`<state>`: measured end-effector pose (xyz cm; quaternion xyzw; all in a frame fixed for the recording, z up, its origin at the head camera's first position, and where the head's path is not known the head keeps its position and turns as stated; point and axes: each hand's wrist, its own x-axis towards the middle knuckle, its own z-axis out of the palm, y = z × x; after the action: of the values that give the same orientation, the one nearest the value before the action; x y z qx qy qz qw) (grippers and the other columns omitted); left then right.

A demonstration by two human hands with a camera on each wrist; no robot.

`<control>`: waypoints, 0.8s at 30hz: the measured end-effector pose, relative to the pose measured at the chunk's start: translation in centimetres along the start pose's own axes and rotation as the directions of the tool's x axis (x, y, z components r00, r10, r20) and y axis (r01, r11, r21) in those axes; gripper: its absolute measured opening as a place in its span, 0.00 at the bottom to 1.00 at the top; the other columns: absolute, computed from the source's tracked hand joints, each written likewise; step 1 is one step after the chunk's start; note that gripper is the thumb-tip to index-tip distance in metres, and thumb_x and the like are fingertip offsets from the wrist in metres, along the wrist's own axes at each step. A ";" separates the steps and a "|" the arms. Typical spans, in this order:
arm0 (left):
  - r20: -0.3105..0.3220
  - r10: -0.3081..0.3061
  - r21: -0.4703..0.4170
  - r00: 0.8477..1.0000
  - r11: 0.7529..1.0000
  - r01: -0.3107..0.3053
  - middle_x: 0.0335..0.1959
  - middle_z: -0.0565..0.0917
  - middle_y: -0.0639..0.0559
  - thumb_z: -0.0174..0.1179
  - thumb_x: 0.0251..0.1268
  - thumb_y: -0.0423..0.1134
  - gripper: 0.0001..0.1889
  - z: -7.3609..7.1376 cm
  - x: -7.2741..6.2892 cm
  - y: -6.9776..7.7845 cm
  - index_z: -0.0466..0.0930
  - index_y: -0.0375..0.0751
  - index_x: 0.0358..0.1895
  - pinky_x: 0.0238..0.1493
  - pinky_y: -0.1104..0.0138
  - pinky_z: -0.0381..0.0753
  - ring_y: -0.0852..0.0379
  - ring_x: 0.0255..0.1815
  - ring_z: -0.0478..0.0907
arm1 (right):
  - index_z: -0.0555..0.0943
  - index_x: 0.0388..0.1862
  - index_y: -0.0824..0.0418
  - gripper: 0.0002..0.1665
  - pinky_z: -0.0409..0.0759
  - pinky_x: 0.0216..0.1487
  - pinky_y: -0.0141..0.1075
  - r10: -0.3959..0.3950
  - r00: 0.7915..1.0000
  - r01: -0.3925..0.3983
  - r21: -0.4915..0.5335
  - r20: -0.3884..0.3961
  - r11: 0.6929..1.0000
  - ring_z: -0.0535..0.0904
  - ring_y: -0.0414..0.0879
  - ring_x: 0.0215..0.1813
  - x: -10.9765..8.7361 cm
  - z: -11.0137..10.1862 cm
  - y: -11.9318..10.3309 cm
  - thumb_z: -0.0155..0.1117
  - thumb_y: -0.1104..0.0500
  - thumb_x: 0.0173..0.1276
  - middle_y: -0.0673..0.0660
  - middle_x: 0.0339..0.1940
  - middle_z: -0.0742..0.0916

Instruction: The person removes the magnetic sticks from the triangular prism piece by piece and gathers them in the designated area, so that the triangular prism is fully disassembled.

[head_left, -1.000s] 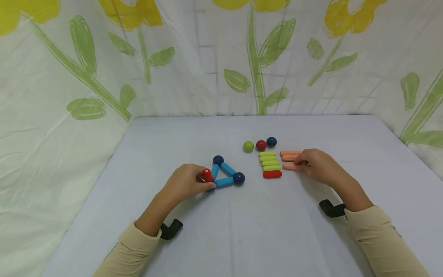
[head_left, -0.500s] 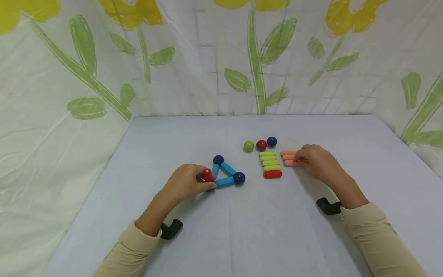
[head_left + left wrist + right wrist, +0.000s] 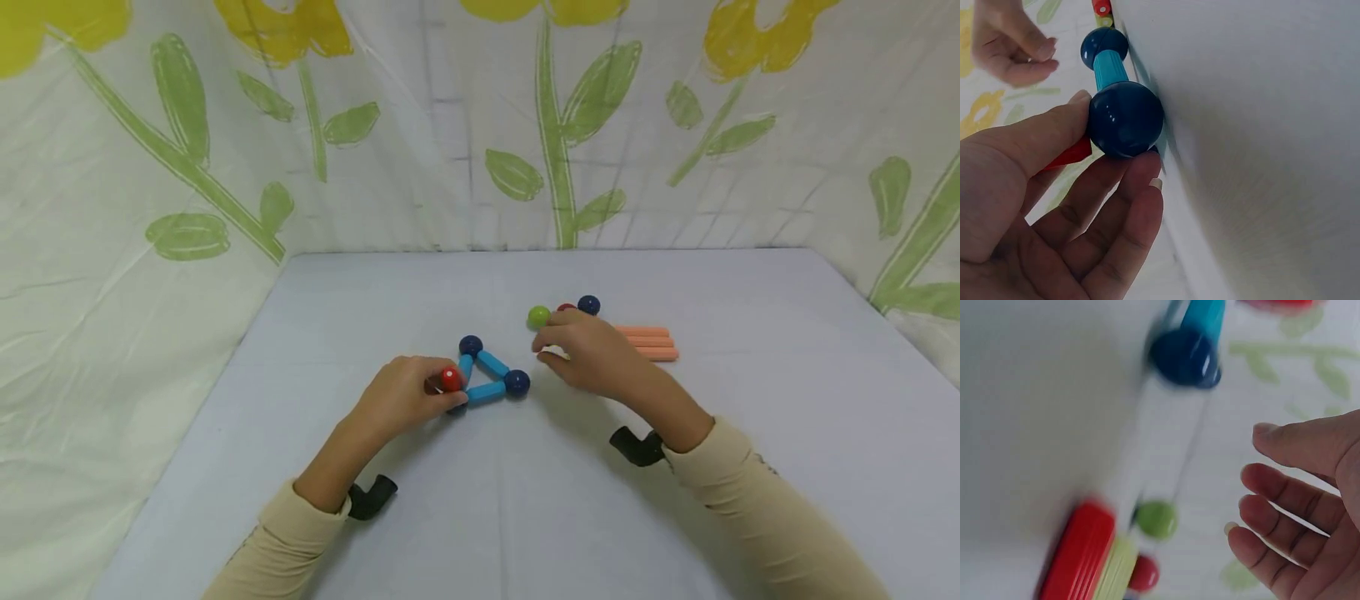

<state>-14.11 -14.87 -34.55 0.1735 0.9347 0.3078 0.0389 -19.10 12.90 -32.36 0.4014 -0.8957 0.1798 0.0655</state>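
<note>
From the left, in the head view, we see the left hand [image 3: 401,392] curled round a red rod [image 3: 451,379], whose end points up towards us. The left wrist view adds what the head view mostly hides: thumb and fingertips pinch a navy corner ball [image 3: 1125,119]. That ball is one corner of a triangle of blue rods [image 3: 486,392], with two more navy balls [image 3: 517,383] at the others.

Further right, the right hand [image 3: 592,354] covers part of the worktop in the head view. In the right wrist view we find its fingers loosely apart, holding nothing, and beyond them, blurred, a second red rod [image 3: 1079,556] against a yellow-green rod [image 3: 1116,569]. Past this hand we make out a green ball [image 3: 538,317], a partly hidden red ball [image 3: 566,307] and a loose navy ball [image 3: 588,305]; orange rods [image 3: 651,342] lie side by side rightmost.

The worktop [image 3: 450,517] is pale, with a seam running towards us. White cloth [image 3: 420,208] printed with yellow flowers and green leaves hangs behind it and along both sides.
</note>
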 end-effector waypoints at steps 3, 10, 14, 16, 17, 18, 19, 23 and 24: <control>-0.015 0.013 -0.008 1.000 1.000 -0.013 0.35 0.85 0.58 0.73 0.61 0.39 0.07 0.0 -0.1 -0.1 0.87 0.50 0.41 0.36 0.65 0.81 0.60 0.33 0.81 | 0.87 0.46 0.62 0.11 0.81 0.45 0.38 -0.087 0.996 0.087 0.051 0.000 0.995 0.81 0.47 0.44 1.2 1.1 -2.2 0.72 0.64 0.65 0.54 0.41 0.86; -0.021 0.071 -0.001 0.997 0.997 -0.071 0.36 0.86 0.60 0.71 0.62 0.36 0.08 0.0 0.0 -0.2 0.89 0.50 0.44 0.38 0.64 0.81 0.63 0.34 0.81 | 0.85 0.52 0.59 0.16 0.78 0.47 0.32 -0.219 0.975 0.223 0.175 -0.046 0.959 0.78 0.45 0.45 2.8 3.6 -4.8 0.73 0.66 0.65 0.53 0.43 0.85; -0.014 0.080 0.035 0.997 0.996 -0.079 0.31 0.84 0.60 0.72 0.61 0.36 0.05 0.0 0.1 -0.1 0.88 0.48 0.39 0.34 0.66 0.79 0.62 0.31 0.79 | 0.86 0.47 0.58 0.14 0.77 0.46 0.30 -0.285 0.947 0.311 0.196 -0.151 0.930 0.76 0.42 0.43 3.0 4.5 -5.2 0.74 0.66 0.62 0.51 0.40 0.84; -0.015 0.087 0.047 0.996 0.995 -0.086 0.29 0.83 0.60 0.72 0.61 0.35 0.04 -0.1 0.0 -0.1 0.87 0.47 0.36 0.35 0.65 0.80 0.61 0.31 0.80 | 0.86 0.45 0.58 0.13 0.76 0.44 0.29 -0.314 0.930 0.349 0.189 -0.193 0.918 0.75 0.42 0.41 3.1 4.7 -5.4 0.75 0.66 0.62 0.50 0.39 0.83; -0.017 0.091 0.049 0.996 0.995 -0.090 0.29 0.83 0.60 0.72 0.60 0.34 0.04 -0.1 0.0 -0.2 0.86 0.47 0.34 0.35 0.65 0.80 0.61 0.31 0.80 | 0.86 0.45 0.58 0.13 0.75 0.43 0.28 -0.325 0.922 0.363 0.180 -0.210 0.914 0.75 0.42 0.41 3.1 4.9 -5.4 0.75 0.65 0.62 0.51 0.38 0.82; -0.021 0.095 0.048 0.995 0.994 -0.094 0.29 0.83 0.60 0.72 0.59 0.33 0.05 -0.1 0.0 -0.2 0.85 0.46 0.32 0.36 0.65 0.81 0.60 0.32 0.81 | 0.86 0.44 0.58 0.13 0.75 0.42 0.28 -0.332 0.917 0.373 0.178 -0.222 0.911 0.74 0.42 0.40 3.2 5.0 -5.5 0.76 0.66 0.61 0.51 0.38 0.82; -0.024 0.099 0.045 0.995 0.994 -0.098 0.30 0.83 0.59 0.72 0.59 0.32 0.06 -0.2 0.0 -0.2 0.85 0.46 0.32 0.37 0.65 0.81 0.60 0.33 0.82 | 0.86 0.44 0.58 0.13 0.75 0.41 0.28 -0.337 0.913 0.380 0.180 -0.229 0.907 0.74 0.42 0.39 3.2 5.1 -5.6 0.76 0.66 0.61 0.51 0.37 0.82; -0.029 0.097 0.035 0.995 0.995 -0.096 0.30 0.84 0.58 0.72 0.55 0.28 0.08 0.0 0.0 -0.3 0.84 0.44 0.31 0.37 0.64 0.82 0.57 0.34 0.83 | 0.86 0.44 0.57 0.14 0.75 0.41 0.27 -0.346 0.911 0.391 0.201 -0.225 0.898 0.75 0.41 0.40 3.3 5.6 -5.8 0.76 0.68 0.60 0.51 0.37 0.81; -0.029 0.088 0.034 0.996 0.996 -0.087 0.31 0.85 0.57 0.72 0.54 0.27 0.08 0.0 0.0 -0.2 0.85 0.43 0.31 0.38 0.64 0.82 0.57 0.34 0.84 | 0.86 0.43 0.57 0.14 0.75 0.42 0.27 -0.348 0.910 0.393 0.205 -0.224 0.896 0.75 0.41 0.40 3.4 5.7 -5.8 0.76 0.68 0.60 0.50 0.37 0.81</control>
<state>-14.21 -15.03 -34.68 0.2102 0.9316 0.2965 0.0082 -16.87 4.85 -35.15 0.5520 -0.7635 0.3092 0.1297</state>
